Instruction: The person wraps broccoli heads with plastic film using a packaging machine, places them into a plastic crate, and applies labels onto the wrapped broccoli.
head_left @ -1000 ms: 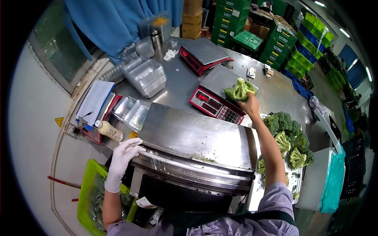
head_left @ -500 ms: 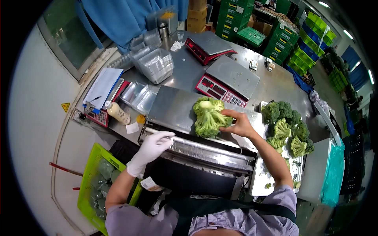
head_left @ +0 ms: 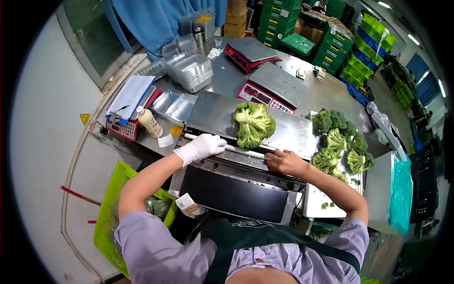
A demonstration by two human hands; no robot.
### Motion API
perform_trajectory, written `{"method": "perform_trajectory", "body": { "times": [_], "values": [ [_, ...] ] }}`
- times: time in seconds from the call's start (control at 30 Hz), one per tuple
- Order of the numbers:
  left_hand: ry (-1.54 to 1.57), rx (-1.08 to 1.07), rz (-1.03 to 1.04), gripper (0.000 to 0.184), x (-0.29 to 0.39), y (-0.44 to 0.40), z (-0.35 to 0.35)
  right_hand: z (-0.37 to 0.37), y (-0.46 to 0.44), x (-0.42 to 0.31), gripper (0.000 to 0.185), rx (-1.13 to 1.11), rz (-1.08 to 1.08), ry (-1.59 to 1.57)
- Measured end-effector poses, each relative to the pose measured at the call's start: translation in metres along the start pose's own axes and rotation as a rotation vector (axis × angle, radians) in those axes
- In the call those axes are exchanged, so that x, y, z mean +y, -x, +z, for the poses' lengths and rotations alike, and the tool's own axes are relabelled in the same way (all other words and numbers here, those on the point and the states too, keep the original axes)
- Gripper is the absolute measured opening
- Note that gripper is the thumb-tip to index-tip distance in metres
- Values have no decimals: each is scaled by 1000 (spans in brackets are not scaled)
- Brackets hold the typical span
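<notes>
Both hands have shifted since the earlier head view: the bare right hand (head_left: 286,163) has left the broccoli head (head_left: 254,124) and come down to the front edge of the steel plate (head_left: 293,135), while the gloved left hand (head_left: 201,147) has moved inward along that same edge. With neither hand touching it, the broccoli now rests by itself on the plate, so both hands are free of its weight. Its cut stem faces up and toward the left, its florets spread to the right. In the head view now, the left fingers are drawn close together, narrow, over the pale rod (head_left: 243,151) that runs along the plate's front; whether they grip it cannot be told. The right fingers are bent, tips pointing down and inward by the rod's right end; anything pinched between them is too small to tell. The broccoli lies beyond and between the two sets of fingers, near both but apart from them. Right of the plate is a white tray (head_left: 326,206) with more broccoli (head_left: 336,140); beyond the plate stands a red scale (head_left: 279,85); to its left, a bottle (head_left: 150,124).
</notes>
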State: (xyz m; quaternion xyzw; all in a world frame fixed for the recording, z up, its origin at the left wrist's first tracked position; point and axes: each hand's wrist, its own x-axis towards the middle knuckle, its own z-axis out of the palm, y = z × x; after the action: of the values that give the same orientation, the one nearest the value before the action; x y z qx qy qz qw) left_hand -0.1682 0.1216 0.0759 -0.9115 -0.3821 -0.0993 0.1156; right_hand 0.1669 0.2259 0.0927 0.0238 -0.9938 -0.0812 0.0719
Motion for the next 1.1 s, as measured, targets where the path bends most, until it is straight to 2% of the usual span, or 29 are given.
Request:
{"method": "perform_trajectory", "body": {
  "times": [0.07, 0.1, 0.13, 0.2, 0.23, 0.27, 0.3, 0.33, 0.37, 0.4, 0.43, 0.47, 0.5, 0.57, 0.6, 0.63, 0.67, 0.7, 0.73, 0.77, 0.8, 0.83, 0.87, 0.93, 1.0, 1.03, 1.1],
  "values": [
    [250, 16, -167, 14, 0, 6, 3, 0, 4, 2, 21, -40, -14, -6],
    [446, 66, -326, 10, 5, 11, 5, -2, 10, -1, 17, 7, 76, -89],
    [596, 0, -425, 5, 9, 13, -4, -10, 14, -11, 15, 7, 176, -189],
    [681, -55, -366, 10, 12, 26, -25, -21, 34, -36, 13, -144, 472, -250],
    [1082, -275, -657, 16, 28, 23, -65, -37, 41, -47, 11, -51, 432, -424],
    [1204, -307, -595, 20, 33, 33, -77, -61, 46, -61, 10, 39, 389, -602],
    [1318, -409, -585, 22, 41, 37, -103, -96, 45, -78, 9, -36, 507, -788],
    [1418, -418, -486, 22, 45, 44, -121, -135, 39, -92, 7, -110, 624, -973],
    [1393, -402, -281, 20, 44, 48, -140, -173, 31, -100, 7, -28, 586, -1023],
    [1402, -468, -288, 18, 46, 44, -173, -198, 25, -105, 8, 55, 550, -1074],
    [1355, -377, -198, 14, 44, 40, -197, -206, 24, -102, 8, 239, 490, -1090],
    [1486, -187, -163, 14, 38, 39, -213, -210, 23, -96, 8, 425, 432, -1099],
    [1514, 28, -20, 13, 23, 31, -219, -211, 16, -78, 9, 520, 451, -1032],
    [1382, 364, -144, 15, -2, 15, -215, -197, -10, -23, 17, 717, 561, -940],
    [1311, 537, -378, 27, -15, -5, -193, -187, -26, 1, 28, 672, 858, -851],
    [1257, 595, -472, 38, -29, -24, -170, -161, -43, 31, 48, 724, 588, -946],
    [809, 488, -432, 51, -61, -32, -127, -134, -48, 56, 72, 490, 640, -770],
    [814, 300, -531, 66, -60, -45, -107, -108, -57, 68, 99, 312, 651, -582],
    [683, 137, -512, 85, -70, -48, -70, -75, -59, 77, 110, 140, 695, -572],
    [473, -33, -520, 108, -75, -49, -34, -35, -53, 88, 123, 50, 593, -570],
    [624, -146, -559, 120, -64, -51, -29, -9, -50, 86, 127, -104, 623, -505],
    [658, -242, -564, 125, -58, -52, -6, 14, -44, 80, 128, -84, 595, -490],
    [756, -144, -574, 126, -51, -54, 19, 16, -44, 74, 124, 74, 556, -670],
    [681, -166, -608, 120, -37, -66, 16, 7, -53, 67, 117, 120, 707, -798],
    [625, 18, -597, 108, -32, -77, 5, 20, -51, 66, 111, 127, 788, -707],
    [768, 114, -546, 102, -36, -80, 11, 23, -50, 68, 110, 238, 739, -693],
    [810, 186, -506, 104, -34, -80, 4, 27, -48, 67, 104, 404, 717, -683]
  ]
}}
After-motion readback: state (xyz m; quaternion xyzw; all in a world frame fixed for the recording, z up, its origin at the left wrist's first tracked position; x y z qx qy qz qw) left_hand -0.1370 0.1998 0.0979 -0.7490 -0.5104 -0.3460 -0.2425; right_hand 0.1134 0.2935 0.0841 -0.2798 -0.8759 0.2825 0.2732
